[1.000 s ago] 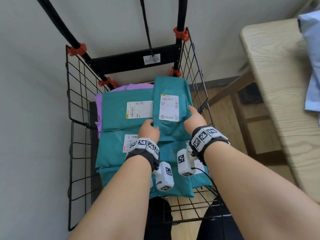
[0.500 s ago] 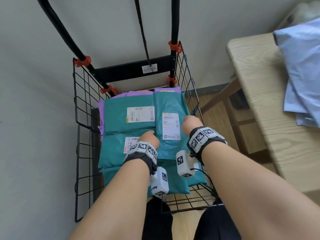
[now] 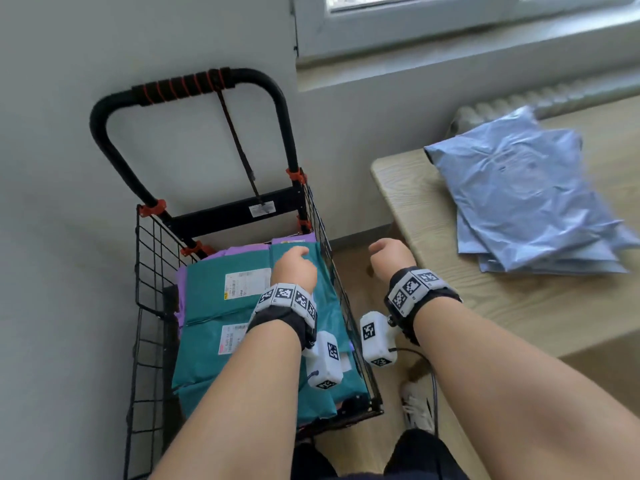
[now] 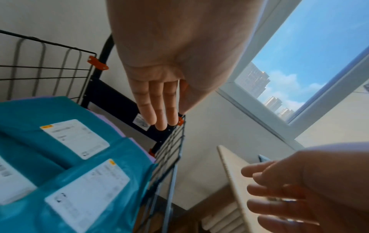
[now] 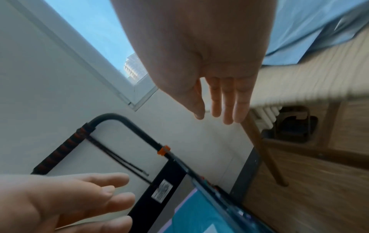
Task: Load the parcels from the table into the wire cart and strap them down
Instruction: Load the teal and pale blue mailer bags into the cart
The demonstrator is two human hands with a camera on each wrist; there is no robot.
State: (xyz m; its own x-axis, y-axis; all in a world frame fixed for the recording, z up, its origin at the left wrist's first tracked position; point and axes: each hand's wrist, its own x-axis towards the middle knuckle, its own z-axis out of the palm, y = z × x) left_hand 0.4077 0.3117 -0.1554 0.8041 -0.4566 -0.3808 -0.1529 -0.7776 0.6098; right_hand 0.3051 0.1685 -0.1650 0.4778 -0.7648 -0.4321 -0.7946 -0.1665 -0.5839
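Take the wire cart (image 3: pixel 228 306) as your landmark; it stands at the left, against the wall. Inside it you have several teal parcels (image 3: pixel 214 327) lying flat with their white labels up, and under them, toward the handle end, some purple parcels (image 3: pixel 242 250) show at the edge. So a good part of the loading looks done.

The strap (image 3: pixel 239 147) hangs from the cart's handle (image 3: pixel 183 88) down to the black crossbar and does not lie across any parcel, so the strapping step is not yet begun.

Your left hand (image 3: pixel 294 268) is above the cart, over the right side of the teal parcels. In the left wrist view its fingers (image 4: pixel 157 100) are straight and close together, and they hold nothing. I cannot tell if it touches the top parcel.

Your right hand (image 3: pixel 389 256) is just outside the cart's right wall, between the cart and the surface (image 3: pixel 450 271). Its fingers (image 5: pixel 227 100) are also stretched out and empty.

To the right of the cart, on the surface, a pile of light blue parcels (image 3: pixel 526 199) is waiting. I judge that these must go into the cart, and then the strap must be pulled over the whole load.
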